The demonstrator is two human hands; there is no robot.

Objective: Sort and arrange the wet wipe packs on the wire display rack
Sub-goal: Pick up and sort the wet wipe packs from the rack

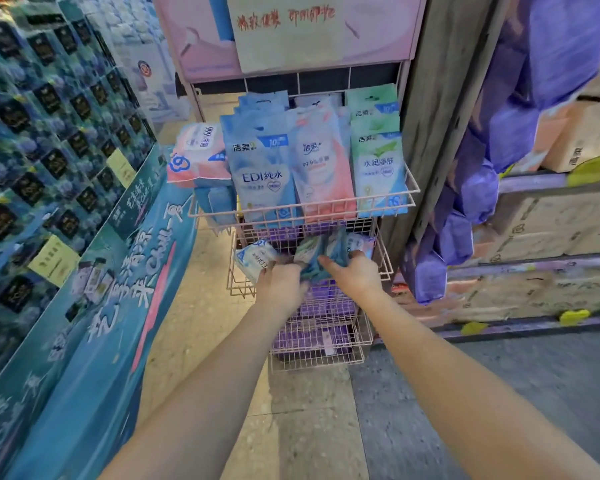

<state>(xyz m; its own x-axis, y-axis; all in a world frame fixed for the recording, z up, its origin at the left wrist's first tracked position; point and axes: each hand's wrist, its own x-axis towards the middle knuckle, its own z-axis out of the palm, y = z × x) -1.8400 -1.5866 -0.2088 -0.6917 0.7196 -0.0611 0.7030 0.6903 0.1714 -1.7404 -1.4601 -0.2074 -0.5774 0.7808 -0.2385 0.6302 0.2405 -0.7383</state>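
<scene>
A pink wire display rack stands ahead with stacked baskets. Its top basket holds upright rows of wet wipe packs: blue packs, pink packs and green packs. In the second basket lie several small packs. My left hand and my right hand reach into that basket together and grip a bunch of small blue-green packs between them. A small white-blue pack lies just left of my left hand.
Pink-white packs hang in a side basket on the rack's left. Lower baskets hold purple packs. A teal promotional stand fills the left. Purple packages hang at right, beside cardboard boxes on shelves.
</scene>
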